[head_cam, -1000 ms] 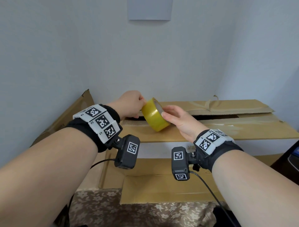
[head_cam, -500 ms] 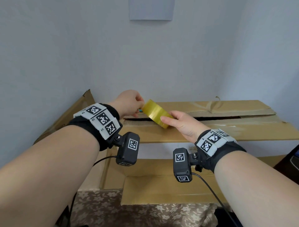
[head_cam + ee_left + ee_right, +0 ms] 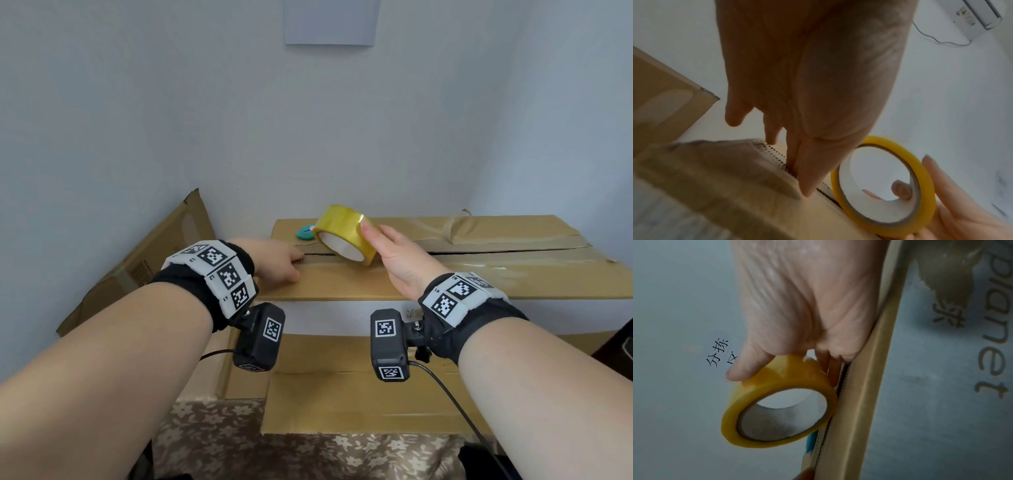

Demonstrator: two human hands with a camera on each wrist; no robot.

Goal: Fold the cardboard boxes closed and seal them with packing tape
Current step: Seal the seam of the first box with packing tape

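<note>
A big cardboard box (image 3: 479, 277) lies in front of me, both top flaps down and a dark seam (image 3: 496, 252) showing between them. My right hand (image 3: 400, 260) grips a yellow tape roll (image 3: 342, 228) just above the seam's left part, thumb on its outer band (image 3: 777, 382) and fingers behind it. To the roll's left, my left hand (image 3: 274, 263) presses thumb and forefinger tips down at the near flap's corrugated edge (image 3: 777, 155). The roll (image 3: 879, 139) stands right next to those fingers. I cannot make out any tape strip between hand and roll.
A teal round object (image 3: 305, 233) lies on the far flap behind the roll. Flat cardboard (image 3: 154, 260) leans on the wall at left. Below the box, more cardboard (image 3: 342, 401) rests on a floral cloth (image 3: 239, 445). Walls close in behind and to the right.
My left hand has dropped from the roll down to the near flap's edge. The right hand has carried the roll right and back, turning its open core toward me.
</note>
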